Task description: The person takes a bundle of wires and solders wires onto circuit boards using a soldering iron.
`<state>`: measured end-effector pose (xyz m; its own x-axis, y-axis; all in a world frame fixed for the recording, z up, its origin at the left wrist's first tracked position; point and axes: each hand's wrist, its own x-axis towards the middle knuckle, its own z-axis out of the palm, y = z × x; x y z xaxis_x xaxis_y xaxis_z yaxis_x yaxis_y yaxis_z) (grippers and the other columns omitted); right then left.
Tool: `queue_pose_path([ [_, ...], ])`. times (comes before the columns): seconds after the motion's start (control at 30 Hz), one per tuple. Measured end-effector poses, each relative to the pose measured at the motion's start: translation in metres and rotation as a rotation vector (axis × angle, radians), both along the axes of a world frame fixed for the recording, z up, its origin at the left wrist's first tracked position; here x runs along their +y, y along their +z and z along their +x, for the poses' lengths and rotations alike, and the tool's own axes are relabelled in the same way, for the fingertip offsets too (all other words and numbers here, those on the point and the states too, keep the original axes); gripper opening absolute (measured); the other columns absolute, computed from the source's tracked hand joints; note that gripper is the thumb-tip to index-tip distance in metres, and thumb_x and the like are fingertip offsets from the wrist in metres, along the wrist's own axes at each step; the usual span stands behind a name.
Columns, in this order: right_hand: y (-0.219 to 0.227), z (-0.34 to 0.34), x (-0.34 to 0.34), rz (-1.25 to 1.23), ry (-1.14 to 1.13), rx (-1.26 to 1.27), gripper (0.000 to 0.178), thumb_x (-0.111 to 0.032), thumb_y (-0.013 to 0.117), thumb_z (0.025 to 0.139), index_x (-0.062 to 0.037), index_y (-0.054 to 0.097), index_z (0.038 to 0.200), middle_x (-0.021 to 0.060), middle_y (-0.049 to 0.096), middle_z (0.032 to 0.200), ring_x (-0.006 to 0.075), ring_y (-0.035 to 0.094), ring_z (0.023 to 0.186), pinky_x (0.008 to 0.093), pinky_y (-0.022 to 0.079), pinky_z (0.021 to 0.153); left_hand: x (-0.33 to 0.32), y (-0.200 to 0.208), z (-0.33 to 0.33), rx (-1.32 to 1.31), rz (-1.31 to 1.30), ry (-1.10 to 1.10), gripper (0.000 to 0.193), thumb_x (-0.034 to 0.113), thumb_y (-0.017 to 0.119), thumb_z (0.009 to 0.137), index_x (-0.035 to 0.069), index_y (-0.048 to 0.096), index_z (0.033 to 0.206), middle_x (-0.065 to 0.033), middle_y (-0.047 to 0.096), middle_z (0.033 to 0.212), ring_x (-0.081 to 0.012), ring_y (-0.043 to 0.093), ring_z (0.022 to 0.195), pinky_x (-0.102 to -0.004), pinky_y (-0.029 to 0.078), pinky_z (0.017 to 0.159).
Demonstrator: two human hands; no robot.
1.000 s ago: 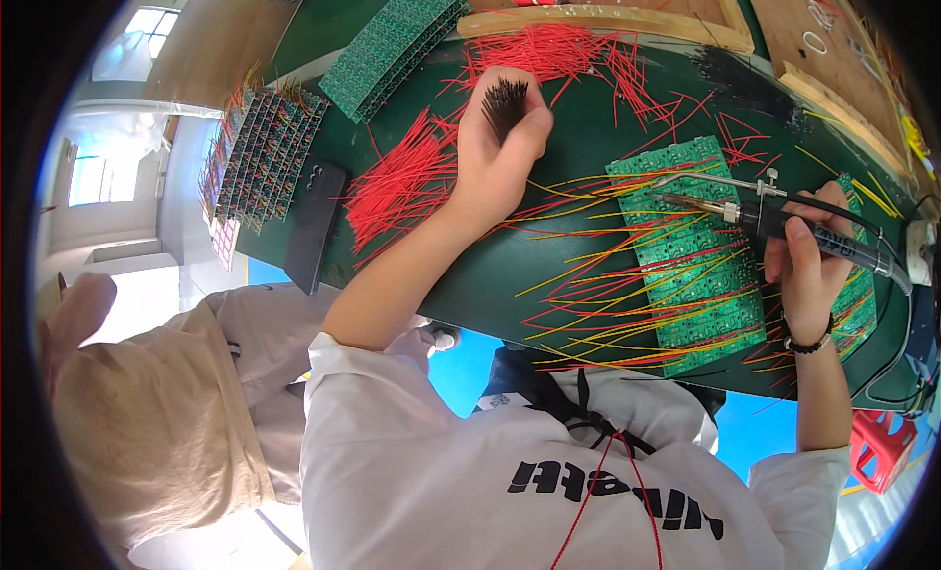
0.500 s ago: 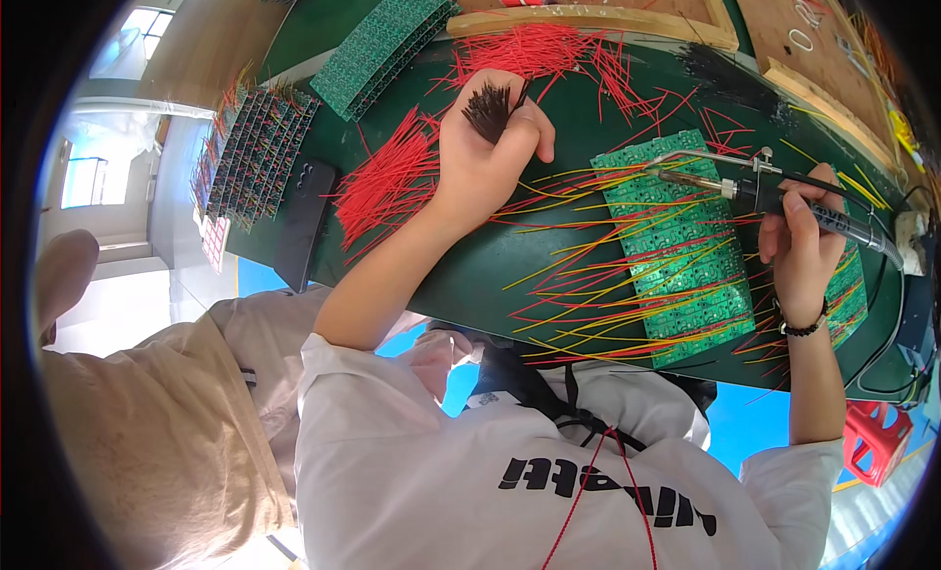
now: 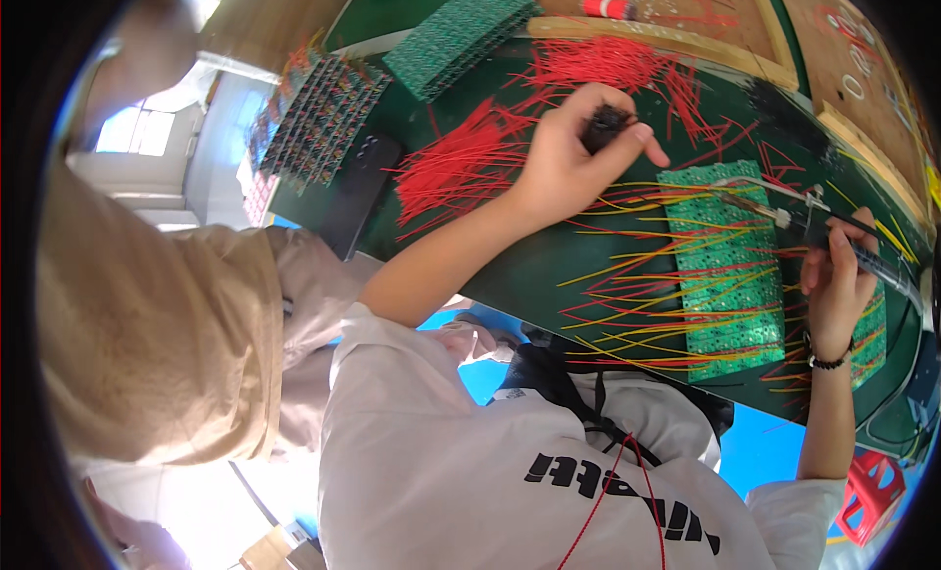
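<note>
On the worktop [image 3: 500,264], we see a circuit board [image 3: 727,300], likely stiff, best held by its edges. Our right hand [image 3: 841,276] grips a soldering iron [image 3: 816,229], tip over it; our left hand [image 3: 569,168] wraps around black wires [image 3: 605,129], probably light and bendy.

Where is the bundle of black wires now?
In the head view, the bundle is in the left hand, above and right of centre, just below the upper red wire pile and left of the soldering iron.
</note>
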<state>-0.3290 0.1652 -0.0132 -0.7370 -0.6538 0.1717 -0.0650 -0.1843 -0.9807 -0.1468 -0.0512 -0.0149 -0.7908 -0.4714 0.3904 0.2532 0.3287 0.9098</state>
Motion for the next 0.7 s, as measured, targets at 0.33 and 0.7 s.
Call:
queue_pose_path([
  [0.33, -0.01, -0.009, 0.004, 0.03, -0.061, 0.01, 0.013, -0.014, 0.051, 0.086, -0.0035, 0.046, 0.091, 0.0036, 0.048, 0.059, 0.006, 0.038, 0.037, 0.0182, 0.031, 0.031, 0.003, 0.001, -0.003, 0.064, 0.001, -0.076, 0.007, -0.002, 0.061, 0.08, 0.0, 0.055, 0.081, -0.0125, 0.066, 0.085, -0.0126, 0.062, 0.079, -0.0235, 0.05, 0.071],
  [0.7, 0.004, 0.0, -0.002, -0.003, -0.06, 0.037, 0.01, -0.011, 0.052, 0.085, -0.0024, 0.046, 0.086, 0.0039, 0.047, 0.059, 0.0069, 0.04, 0.038, 0.0185, 0.032, 0.033, 0.007, 0.013, -0.002, 0.059, -0.179, -0.16, 0.01, 0.0, 0.062, 0.078, -0.003, 0.063, 0.088, -0.0123, 0.065, 0.095, -0.0164, 0.063, 0.084, -0.0248, 0.05, 0.074],
])
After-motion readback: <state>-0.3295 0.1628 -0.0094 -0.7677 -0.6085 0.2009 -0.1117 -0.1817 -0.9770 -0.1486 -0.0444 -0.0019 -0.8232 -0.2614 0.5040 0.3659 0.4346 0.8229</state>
